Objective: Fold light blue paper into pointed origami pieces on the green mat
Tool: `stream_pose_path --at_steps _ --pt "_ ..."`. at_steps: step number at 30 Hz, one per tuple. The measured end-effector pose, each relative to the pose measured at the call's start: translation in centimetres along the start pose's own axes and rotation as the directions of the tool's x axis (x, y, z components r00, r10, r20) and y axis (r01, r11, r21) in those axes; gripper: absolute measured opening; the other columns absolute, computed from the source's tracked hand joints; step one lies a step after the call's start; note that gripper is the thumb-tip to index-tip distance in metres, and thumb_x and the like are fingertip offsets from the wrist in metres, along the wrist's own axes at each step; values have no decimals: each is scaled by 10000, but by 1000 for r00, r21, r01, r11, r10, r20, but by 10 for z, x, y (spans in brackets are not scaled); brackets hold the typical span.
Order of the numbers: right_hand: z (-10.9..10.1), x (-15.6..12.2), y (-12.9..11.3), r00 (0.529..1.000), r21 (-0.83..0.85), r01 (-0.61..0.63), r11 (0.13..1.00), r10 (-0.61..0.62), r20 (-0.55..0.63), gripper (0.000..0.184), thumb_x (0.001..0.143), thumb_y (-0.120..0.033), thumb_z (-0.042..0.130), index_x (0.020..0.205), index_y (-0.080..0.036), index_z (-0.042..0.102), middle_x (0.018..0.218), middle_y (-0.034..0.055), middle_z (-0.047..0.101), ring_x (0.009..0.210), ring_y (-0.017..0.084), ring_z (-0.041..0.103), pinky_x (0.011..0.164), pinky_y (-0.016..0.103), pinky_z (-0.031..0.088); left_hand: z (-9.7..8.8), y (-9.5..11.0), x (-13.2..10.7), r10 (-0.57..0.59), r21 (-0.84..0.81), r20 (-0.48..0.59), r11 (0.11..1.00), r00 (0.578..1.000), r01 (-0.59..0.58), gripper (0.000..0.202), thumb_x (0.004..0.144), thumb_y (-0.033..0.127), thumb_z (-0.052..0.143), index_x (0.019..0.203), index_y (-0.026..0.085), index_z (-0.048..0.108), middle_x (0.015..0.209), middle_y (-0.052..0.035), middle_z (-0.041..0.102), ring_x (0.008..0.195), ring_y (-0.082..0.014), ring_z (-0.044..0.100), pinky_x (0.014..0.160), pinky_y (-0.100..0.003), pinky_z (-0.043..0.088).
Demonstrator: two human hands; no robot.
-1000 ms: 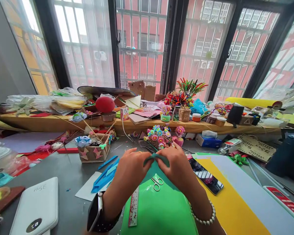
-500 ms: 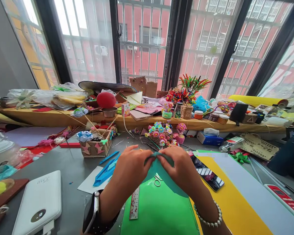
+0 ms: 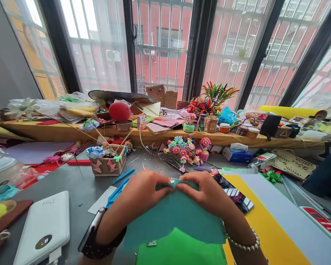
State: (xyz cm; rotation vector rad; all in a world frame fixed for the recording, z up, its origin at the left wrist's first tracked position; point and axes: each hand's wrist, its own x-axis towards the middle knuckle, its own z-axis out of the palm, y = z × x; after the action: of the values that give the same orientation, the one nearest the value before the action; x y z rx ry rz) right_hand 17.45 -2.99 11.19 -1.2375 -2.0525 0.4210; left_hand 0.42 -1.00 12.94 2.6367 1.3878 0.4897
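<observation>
A sheet of teal paper point(image 3: 176, 213) spreads between my hands, its far edge pinched at the middle. My left hand point(image 3: 146, 187) grips that edge between thumb and fingers from the left. From the right, my right hand point(image 3: 202, 187) pinches the same edge, its fingertips close to the left ones. Below the paper lies a green sheet point(image 3: 179, 250), partly covered. Only the end of a ruler point(image 3: 151, 243) shows under the paper's near edge. Blue paper strips point(image 3: 117, 191) and a white paper piece point(image 3: 102, 200) lie left of my left hand.
A phone point(image 3: 233, 193) rests on yellow paper point(image 3: 253, 221) at the right. On the left is a white power bank point(image 3: 45, 224). Behind my hands stand a cardboard box with sticks point(image 3: 107, 163) and colourful craft flowers point(image 3: 182, 147). A cluttered ledge point(image 3: 160, 138) runs beneath the windows.
The teal paper has opened out wider to both sides and now covers the scissors and most of the ruler. Both hands have moved slightly nearer, still pinching the paper.
</observation>
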Motion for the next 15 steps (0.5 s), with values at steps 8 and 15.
stream_pose_path --at_steps 8,15 --pt "-8 -1 8 949 133 -57 989 12 315 179 705 -310 574 681 -138 617 592 -33 525 559 90 438 489 177 305 -1 -16 1 155 -296 251 952 955 -76 287 724 391 499 729 167 678 588 25 607 556 -103 482 506 -162 319" --pt "-9 -1 12 881 349 -225 910 36 472 272 668 -398 595 613 -134 562 538 -54 355 508 67 308 426 177 240 -6 -16 0 189 -415 304 909 934 -49 344 696 451 521 728 148 680 552 31 544 548 -100 437 494 -164 312"
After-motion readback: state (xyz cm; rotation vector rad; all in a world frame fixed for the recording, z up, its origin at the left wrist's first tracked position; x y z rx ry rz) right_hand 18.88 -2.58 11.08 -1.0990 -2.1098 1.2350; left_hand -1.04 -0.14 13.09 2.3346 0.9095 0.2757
